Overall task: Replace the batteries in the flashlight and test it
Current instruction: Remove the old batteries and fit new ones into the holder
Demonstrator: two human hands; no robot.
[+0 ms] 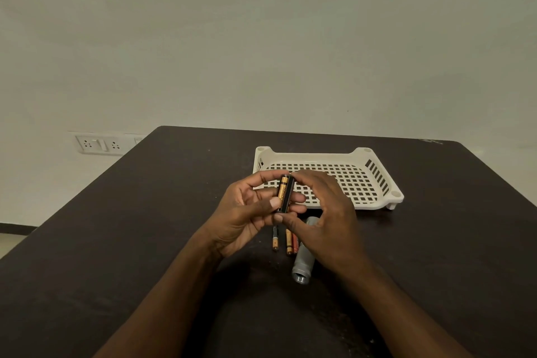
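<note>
We've got the battery holder pinched upright between both hands so its slots face us. The left hand curls shut around its side, and the right hand closes on its top and bottom, probably seating that gold battery. Under our hands, loose batteries wait beside the flashlight body lying on the table, with the white tray behind.

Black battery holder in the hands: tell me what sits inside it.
One gold-and-black cylindrical battery lies in the black plastic battery holder, gripped by the left hand and right hand. Fingers cover its far side; other slots are hidden.
</note>
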